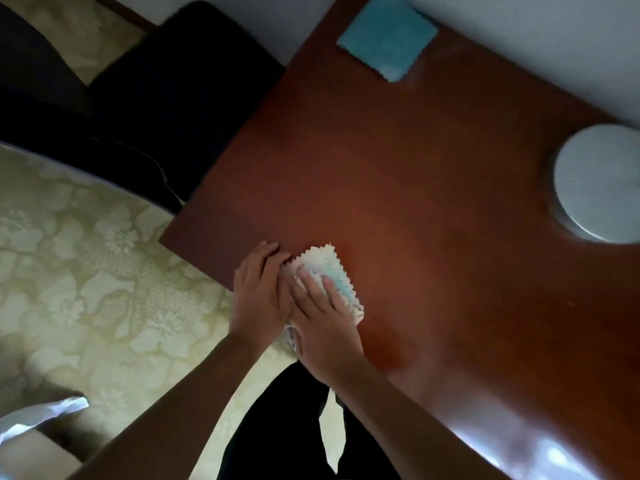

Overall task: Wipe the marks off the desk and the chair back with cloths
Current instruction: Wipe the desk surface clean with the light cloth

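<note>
A pale cloth (323, 263) with zigzag edges lies on the reddish-brown desk (415, 188) near its front-left edge. My right hand (323, 313) lies flat on the cloth with straight fingers pressing it down. My left hand (258, 289) is at the cloth's left edge, its fingers touching the cloth beside the right hand. A second, blue cloth (386, 36) lies folded at the desk's far corner. The dark chair (166, 98) stands left of the desk, with its back toward the far side.
A round white disc-shaped object (599, 183) sits on the desk at the right. A patterned pale green carpet (86, 271) covers the floor to the left. A white bag or sheet (41, 415) lies at the lower left. My dark trousers (277, 427) show below.
</note>
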Tool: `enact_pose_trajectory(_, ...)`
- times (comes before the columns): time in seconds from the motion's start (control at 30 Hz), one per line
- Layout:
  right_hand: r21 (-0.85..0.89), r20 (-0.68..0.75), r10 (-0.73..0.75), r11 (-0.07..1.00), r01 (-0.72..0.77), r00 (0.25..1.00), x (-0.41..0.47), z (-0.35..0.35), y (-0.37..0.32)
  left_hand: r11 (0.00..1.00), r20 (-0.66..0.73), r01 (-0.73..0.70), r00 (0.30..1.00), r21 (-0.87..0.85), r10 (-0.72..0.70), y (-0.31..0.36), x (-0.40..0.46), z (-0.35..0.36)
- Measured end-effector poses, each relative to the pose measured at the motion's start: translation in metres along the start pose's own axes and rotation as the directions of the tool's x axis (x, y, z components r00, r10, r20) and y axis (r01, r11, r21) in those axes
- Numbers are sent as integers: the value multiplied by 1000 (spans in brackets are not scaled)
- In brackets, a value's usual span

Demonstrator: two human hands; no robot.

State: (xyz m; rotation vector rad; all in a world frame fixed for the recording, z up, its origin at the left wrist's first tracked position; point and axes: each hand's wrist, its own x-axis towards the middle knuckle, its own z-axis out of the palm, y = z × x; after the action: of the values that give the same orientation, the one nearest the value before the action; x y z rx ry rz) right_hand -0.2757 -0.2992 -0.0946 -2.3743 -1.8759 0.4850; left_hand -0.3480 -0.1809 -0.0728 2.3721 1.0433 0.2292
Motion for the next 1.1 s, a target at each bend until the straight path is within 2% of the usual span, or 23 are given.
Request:
enact_pose_trajectory(0.1,-10,-18,84,996,-84,996,-35,2,22,985,29,-138,990,107,136,26,-34,19)
enact_pose_trajectory(0.2,10,-46,230,973,-229,972,-83,4,49,947,85,-296,954,124,287,64,-55,45)
enact_pose_trajectory(0.3,66,-104,396,918,-391,912,-140,1,81,899,147,-429,898,87,414,113,-72,81)
enact_pose_trajectory(0.43,158,-127,599,799,-580,791,-217,-6,125,883,268,-470,847,-25,458,179,-90,112)
enact_pose_trajectory(0.57,333,-186,615,773,-540,766,-230,-21,135,909,337,-405,846,-99,414,208,-102,117)
enact_pose_trajectory(0.7,668,-186,767,557,-493,614,-233,-36,142,974,395,-180,892,-139,221,215,-105,114)
enact_pose_trajectory(0.8,671,-253,786,563,-483,565,-246,-43,153,992,416,-16,907,-124,67,221,-105,111)
enact_pose_trajectory(0.9,706,-273,835,511,-490,477,-260,-45,158,990,481,118,874,-74,-68,226,-106,111)
enact_pose_trajectory(1.0,761,-91,926,302,-574,367,-270,-43,169,981,546,193,826,-35,-143,232,-105,116)
enact_pose_trajectory(1.03,760,-26,932,253,-599,361,-273,-42,172,977,562,211,812,-30,-158,234,-105,119)
enact_pose_trajectory(1.1,717,56,911,248,-652,408,-278,-38,170,979,587,205,795,-18,-155,235,-107,122)
